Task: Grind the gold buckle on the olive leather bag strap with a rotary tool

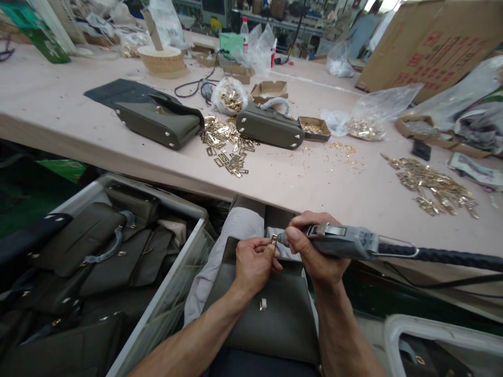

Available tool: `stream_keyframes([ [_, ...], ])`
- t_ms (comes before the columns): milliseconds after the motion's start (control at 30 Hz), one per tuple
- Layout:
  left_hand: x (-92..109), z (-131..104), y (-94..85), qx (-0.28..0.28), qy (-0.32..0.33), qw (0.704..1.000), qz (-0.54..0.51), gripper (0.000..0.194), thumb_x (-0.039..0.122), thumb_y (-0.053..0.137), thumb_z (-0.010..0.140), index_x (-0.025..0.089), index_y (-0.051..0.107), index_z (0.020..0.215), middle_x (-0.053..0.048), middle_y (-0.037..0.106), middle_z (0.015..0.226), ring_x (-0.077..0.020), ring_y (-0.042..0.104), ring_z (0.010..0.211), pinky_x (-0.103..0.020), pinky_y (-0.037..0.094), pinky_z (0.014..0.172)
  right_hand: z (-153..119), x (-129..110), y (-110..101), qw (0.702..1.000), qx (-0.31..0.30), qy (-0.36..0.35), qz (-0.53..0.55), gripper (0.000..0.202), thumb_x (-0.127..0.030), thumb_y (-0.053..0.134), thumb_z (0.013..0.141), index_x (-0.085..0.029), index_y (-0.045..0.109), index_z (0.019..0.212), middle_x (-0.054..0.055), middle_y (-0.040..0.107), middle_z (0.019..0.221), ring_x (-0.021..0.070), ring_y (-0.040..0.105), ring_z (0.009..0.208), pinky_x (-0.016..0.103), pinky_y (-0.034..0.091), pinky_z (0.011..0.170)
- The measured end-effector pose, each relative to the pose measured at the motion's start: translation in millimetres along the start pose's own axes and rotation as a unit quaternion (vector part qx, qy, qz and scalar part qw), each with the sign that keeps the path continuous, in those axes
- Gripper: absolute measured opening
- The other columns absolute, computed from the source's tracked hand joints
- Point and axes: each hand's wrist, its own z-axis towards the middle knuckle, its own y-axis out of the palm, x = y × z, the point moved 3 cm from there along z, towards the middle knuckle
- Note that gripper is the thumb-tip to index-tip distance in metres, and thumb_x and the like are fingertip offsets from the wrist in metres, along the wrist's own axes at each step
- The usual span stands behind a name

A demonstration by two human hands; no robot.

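Note:
An olive-green handbag [271, 309] lies on my lap below the table edge. My left hand [253, 262] pinches a small gold metal fitting [273, 240] at the bag's top edge. My right hand [314, 246] grips a grey electric screwdriver [346, 241], its tip touching the fitting. A black braided cable [451, 257] runs from the tool off to the right.
On the pink table [58, 115] lie two more olive bags [161, 121] [270, 125], piles of gold fittings [228, 144] [432, 183], plastic bags and small cardboard boxes. A bin [165, 303] at my left holds several finished bags. A white bin [432, 335] sits lower right.

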Motion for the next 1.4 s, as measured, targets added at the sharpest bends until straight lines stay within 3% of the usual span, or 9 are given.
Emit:
stream_keyframes([
  [200, 7.1, -0.9, -3.7, -0.005, 0.042, 0.999, 0.027, 0.027, 0.038, 0.071, 0.078, 0.014, 0.068, 0.064, -0.004, 0.066, 0.051, -0.0182, 0.063, 0.042, -0.022, 0.047, 0.041, 9.3, -16.7, 16.2, 0.979, -0.159, -0.081, -0.096, 0.015, -0.014, 0.078, 0.077, -0.02, 0.075, 0.09, 0.002, 0.069, 0.074, 0.0141, 0.061, 0.06, 0.027, 0.05, 0.056],
  [367, 4.2, 2.7, -6.8, -0.023, 0.057, 0.997, 0.036, 0.039, 0.045, 0.074, 0.078, 0.016, 0.063, 0.056, -0.005, 0.064, 0.049, -0.0187, 0.062, 0.044, -0.023, 0.046, 0.043, 14.3, -14.0, 20.8, 0.983, -0.166, -0.069, -0.039, 0.013, -0.014, 0.076, 0.075, -0.019, 0.074, 0.086, 0.001, 0.066, 0.068, 0.011, 0.055, 0.053, 0.022, 0.043, 0.05],
  [533, 0.9, 1.7, -5.4, -0.056, 0.088, 0.994, 0.029, 0.047, 0.055, 0.075, 0.078, 0.016, 0.062, 0.056, -0.006, 0.063, 0.051, -0.0167, 0.059, 0.044, -0.021, 0.043, 0.042, 16.0, -11.6, 14.9, 0.984, -0.165, -0.061, -0.005, 0.017, -0.015, 0.082, 0.067, -0.02, 0.074, 0.081, 0.001, 0.068, 0.068, 0.0128, 0.059, 0.055, 0.023, 0.048, 0.052],
  [733, 6.8, -3.2, 2.0, -0.098, 0.047, 0.994, 0.031, 0.033, 0.046, 0.077, 0.078, 0.014, 0.074, 0.076, -0.007, 0.069, 0.066, -0.0182, 0.064, 0.051, -0.023, 0.051, 0.049, 22.6, -20.7, 6.4, 0.948, -0.303, -0.001, 0.096, 0.023, -0.031, 0.09, 0.065, -0.019, 0.075, 0.078, 0.002, 0.066, 0.06, 0.0119, 0.053, 0.044, 0.022, 0.041, 0.042],
  [867, -5.0, -0.1, 2.4, -0.093, 0.013, 0.995, 0.029, 0.035, 0.047, 0.076, 0.079, 0.012, 0.074, 0.082, -0.008, 0.069, 0.066, -0.0157, 0.063, 0.044, -0.02, 0.045, 0.042, 41.8, -30.7, -6.1, 0.935, -0.305, 0.008, 0.183, 0.027, -0.037, 0.091, 0.066, -0.021, 0.072, 0.077, -0.003, 0.06, 0.054, 0.0097, 0.049, 0.038, 0.02, 0.042, 0.038],
  [967, -14.4, 3.4, 0.6, -0.085, 0.012, 0.996, 0.034, 0.036, 0.047, 0.075, 0.081, 0.012, 0.074, 0.087, -0.009, 0.071, 0.07, -0.0154, 0.064, 0.044, -0.02, 0.047, 0.042, 67.0, -39.5, -20.9, 0.925, -0.225, -0.003, 0.306, 0.019, -0.032, 0.081, 0.076, -0.022, 0.069, 0.086, -0.009, 0.054, 0.056, 0.0039, 0.038, 0.033, 0.017, 0.043, 0.038],
  [1067, -16.4, 4.6, -1.0, -0.083, 0.026, 0.995, 0.038, 0.039, 0.048, 0.072, 0.084, 0.011, 0.074, 0.096, -0.01, 0.073, 0.075, -0.0164, 0.066, 0.049, -0.022, 0.05, 0.046, 103.1, -33.9, -48.1, 0.934, -0.037, 0.013, 0.356, 0.017, -0.022, 0.076, 0.079, -0.018, 0.063, 0.09, -0.009, 0.052, 0.066, 0.0004, 0.036, 0.04, 0.014, 0.046, 0.047],
  [1267, -11.2, 5.1, -3.4, -0.093, 0.044, 0.994, 0.031, 0.048, 0.055, 0.071, 0.085, 0.012, 0.075, 0.103, -0.011, 0.075, 0.082, -0.0175, 0.068, 0.056, -0.025, 0.055, 0.052, 182.2, 29.4, -115.8, 0.915, 0.248, 0.032, 0.318, 0.027, -0.013, 0.075, 0.074, -0.018, 0.049, 0.081, -0.009, 0.051, 0.069, 0.0033, 0.044, 0.048, 0.018, 0.049, 0.053],
  [1400, -15.3, 8.3, -6.9, -0.082, 0.042, 0.995, 0.03, 0.051, 0.059, 0.073, 0.082, 0.012, 0.076, 0.103, -0.012, 0.076, 0.085, -0.0189, 0.069, 0.058, -0.026, 0.056, 0.053, 210.0, 67.9, -141.7, 0.899, 0.323, 0.058, 0.29, 0.029, -0.015, 0.072, 0.08, -0.019, 0.044, 0.08, -0.011, 0.048, 0.066, 0.0032, 0.043, 0.046, 0.017, 0.049, 0.052],
])
